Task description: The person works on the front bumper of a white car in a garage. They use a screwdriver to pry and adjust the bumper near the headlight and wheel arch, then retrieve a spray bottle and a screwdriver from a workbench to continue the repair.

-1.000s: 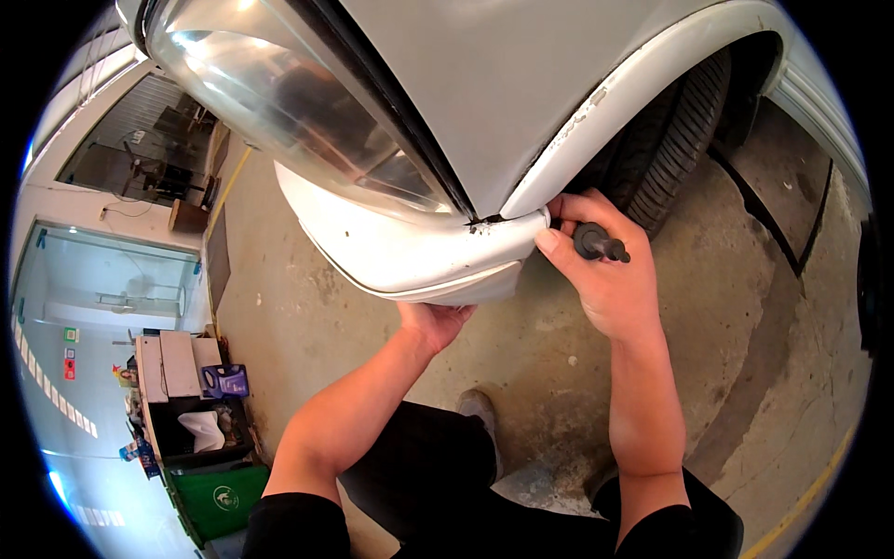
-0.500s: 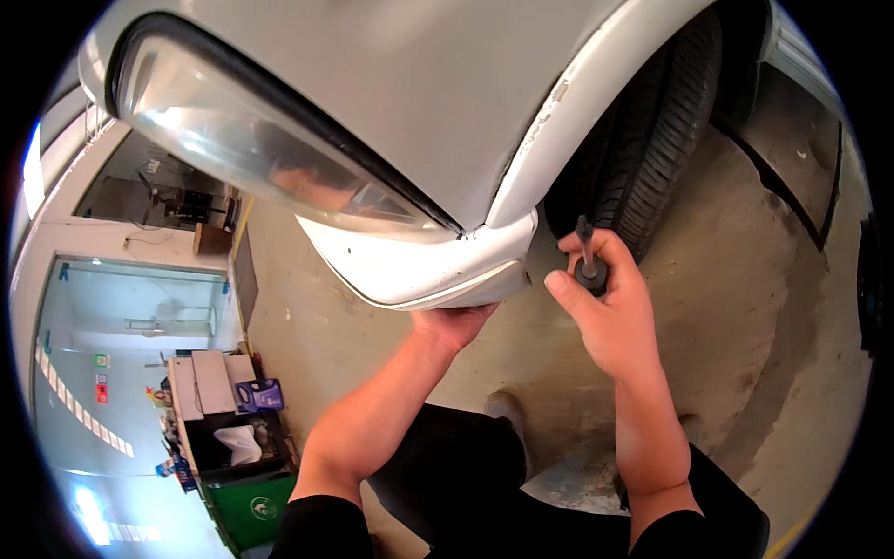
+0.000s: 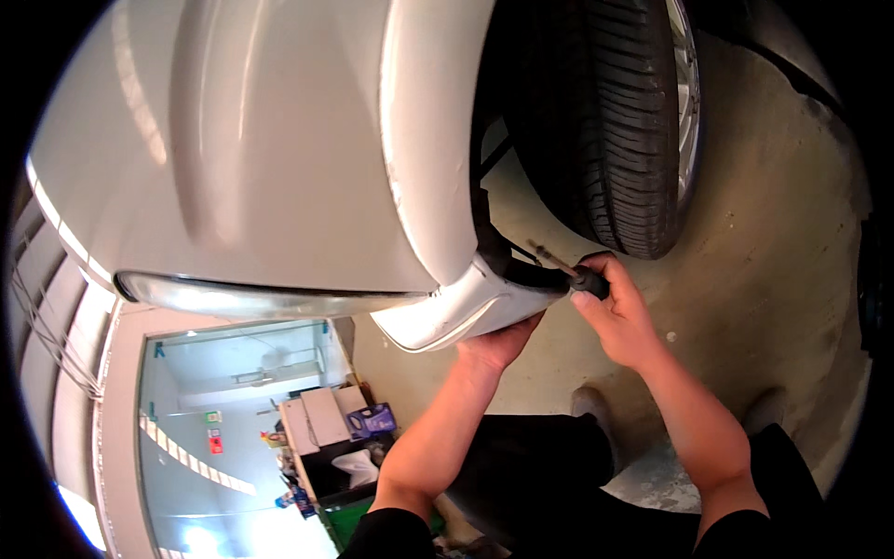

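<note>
A white bumper corner (image 3: pixel 447 317) juts out below the headlight, at the front of the wheel arch. My left hand (image 3: pixel 503 345) grips it from beneath, with its fingertips hidden behind the lower edge. To the right, my right hand (image 3: pixel 615 312) is closed around the black handle of a screwdriver (image 3: pixel 589 281). The shaft points up and left, across the dark opening behind the bumper's edge. Whether its tip touches anything there, I cannot tell.
A black tire (image 3: pixel 615 130) stands just beyond my hands. The silver fender (image 3: pixel 428 140) curves over it, and the headlight (image 3: pixel 270 300) lies left. At lower left, a cluttered cart (image 3: pixel 321 419) carries boxes and a purple jug (image 3: pixel 372 421). Concrete floor (image 3: pixel 745 279) extends right.
My view has swung toward the wheel, so the tire and arch fill more of it. The screwdriver has tilted left and come closer to the bumper edge. My left hand stays under the bumper.
</note>
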